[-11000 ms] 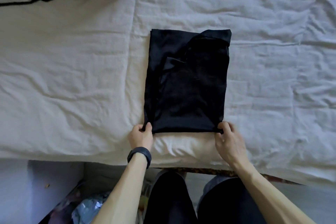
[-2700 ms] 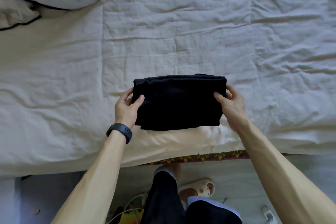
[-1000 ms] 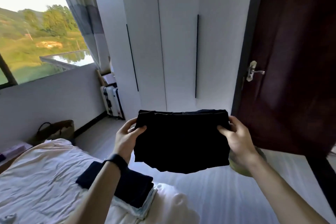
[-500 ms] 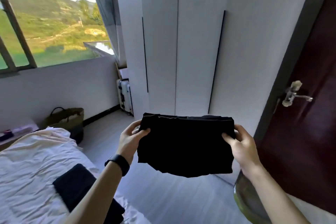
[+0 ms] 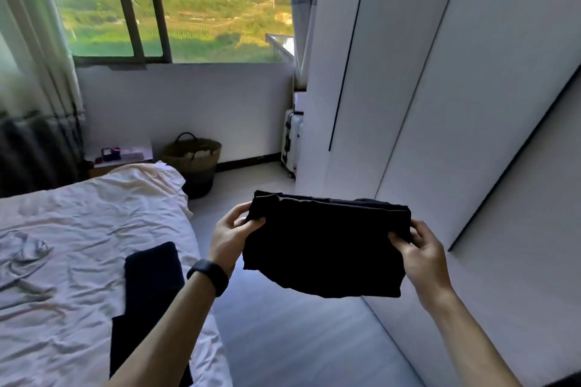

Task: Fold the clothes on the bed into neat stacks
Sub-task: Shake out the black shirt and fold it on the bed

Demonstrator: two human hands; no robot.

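Now that we have lifted the garment (image 5: 323,248) off the bed (image 5: 63,229) | left hand (image 5: 231,234) and right hand (image 5: 421,256) pinch its upper corners | stack (image 5: 151,273) awaits it.

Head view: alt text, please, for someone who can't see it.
The left hand and right hand hold a folded black garment by its side edges, in the air beside the bed. Dark folded clothes lie on the bed; a white wardrobe stands at right.

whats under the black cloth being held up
Only grey floor lies below the folded black cloth, which the left hand and right hand grip at its sides, off the bed. The patch of floor directly behind the cloth is covered.
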